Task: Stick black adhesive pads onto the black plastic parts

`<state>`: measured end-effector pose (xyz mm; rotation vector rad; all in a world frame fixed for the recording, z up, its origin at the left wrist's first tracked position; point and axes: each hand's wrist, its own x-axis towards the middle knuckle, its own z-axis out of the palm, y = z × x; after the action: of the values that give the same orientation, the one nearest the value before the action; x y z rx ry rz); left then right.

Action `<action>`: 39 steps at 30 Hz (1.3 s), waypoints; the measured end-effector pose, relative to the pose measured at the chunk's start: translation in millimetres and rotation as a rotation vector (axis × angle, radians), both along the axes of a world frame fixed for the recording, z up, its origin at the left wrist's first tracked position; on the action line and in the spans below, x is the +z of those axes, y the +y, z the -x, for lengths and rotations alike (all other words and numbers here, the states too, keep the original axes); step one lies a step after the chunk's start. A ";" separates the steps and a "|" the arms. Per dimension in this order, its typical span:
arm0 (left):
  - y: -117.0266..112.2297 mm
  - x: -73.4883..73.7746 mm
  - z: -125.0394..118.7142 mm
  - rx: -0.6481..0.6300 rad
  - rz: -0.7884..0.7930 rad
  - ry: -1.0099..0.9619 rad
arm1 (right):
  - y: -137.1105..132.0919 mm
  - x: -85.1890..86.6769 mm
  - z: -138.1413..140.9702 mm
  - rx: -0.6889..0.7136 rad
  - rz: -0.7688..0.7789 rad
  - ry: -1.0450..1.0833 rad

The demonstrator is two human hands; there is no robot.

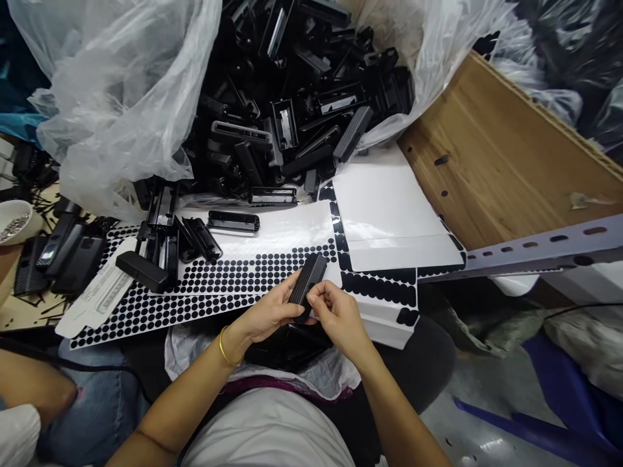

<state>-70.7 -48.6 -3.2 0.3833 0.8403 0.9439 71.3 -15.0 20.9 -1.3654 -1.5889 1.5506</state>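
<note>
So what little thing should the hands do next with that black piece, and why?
Probably press a black dot down onto the black plastic part. The left hand holds the part over the sheet of round black stickers, and the right hand has its fingertips pinched at the part's lower end, as if placing something small there.

Our two forearms come up from the lower edge and meet near the middle, bare to the elbow. Our left hand [272, 311] lies palm-up and slightly turned in, fingers curled, thumb stretched forward along the top. A thin gold bangle [224, 349] rings the left wrist. Our right hand [335, 311] sits just beside it, knuckles up, fingers bent inward in a pinch toward the left thumb. The fingertips of both hands nearly touch. Both wrists are a little flexed, the elbows spread wide apart below.
</note>
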 end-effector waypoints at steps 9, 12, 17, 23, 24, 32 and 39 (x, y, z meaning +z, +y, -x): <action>2.4 -4.1 4.7 -0.022 -0.156 0.119 | -4.6 -9.4 5.1 -0.052 -0.042 0.005; 2.0 -4.2 5.9 -0.038 -0.166 0.148 | -8.0 -14.4 7.1 -0.049 -0.139 -0.046; 1.4 -3.2 5.9 0.015 -0.145 0.161 | -16.7 -24.7 9.9 0.005 -0.375 -0.244; -4.4 1.0 13.1 -0.147 -0.168 -0.011 | -6.5 -23.2 -6.2 -0.237 -0.550 -0.217; -5.7 3.0 16.9 -0.198 -0.208 0.014 | -3.0 -21.1 -10.5 -0.293 -0.564 -0.195; 17.4 10.5 67.3 0.001 -0.404 1.218 | 9.1 -13.9 -18.3 -0.116 -0.707 -0.306; 62.6 -0.5 91.6 0.150 -0.246 2.101 | 19.4 -41.1 19.3 0.065 -0.754 -0.621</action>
<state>-162.4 14.0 -3.7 1.6350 2.6333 0.4660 52.0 4.4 -20.2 -1.3886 -2.2677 0.4179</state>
